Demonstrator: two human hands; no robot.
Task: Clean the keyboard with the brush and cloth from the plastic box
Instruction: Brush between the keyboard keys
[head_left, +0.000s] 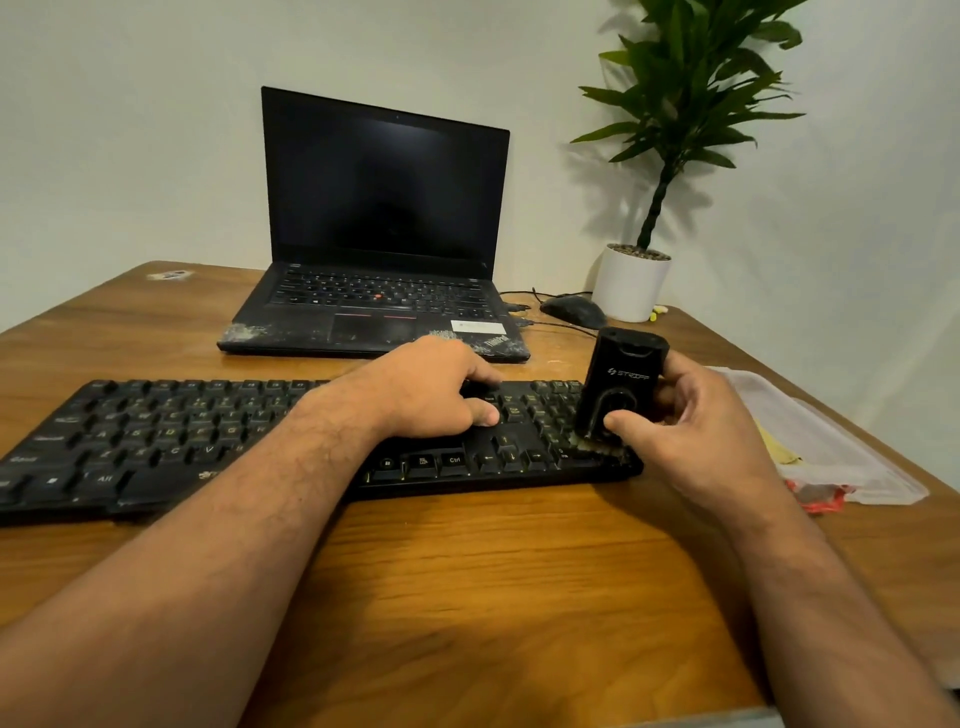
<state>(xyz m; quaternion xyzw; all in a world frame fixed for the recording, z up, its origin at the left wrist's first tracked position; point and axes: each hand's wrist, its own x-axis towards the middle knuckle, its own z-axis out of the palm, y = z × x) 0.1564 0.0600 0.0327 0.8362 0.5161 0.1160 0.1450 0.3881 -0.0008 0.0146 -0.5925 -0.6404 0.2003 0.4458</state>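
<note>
A black keyboard (171, 441) lies across the wooden table (467, 571). My right hand (691, 431) grips a black brush (621, 384) upright, its pale bristles pressed on the keys at the keyboard's right end. My left hand (436, 389) rests on the keyboard just left of the brush, fingers curled down onto the keys. A clear plastic box (831, 447) lies at the table's right edge, with something yellow, perhaps the cloth (779, 447), showing inside.
An open black laptop (379, 234) stands behind the keyboard. A black mouse (571, 310) with its cable and a white pot with a green plant (631, 280) stand at the back right. A red item (815, 496) lies by the box.
</note>
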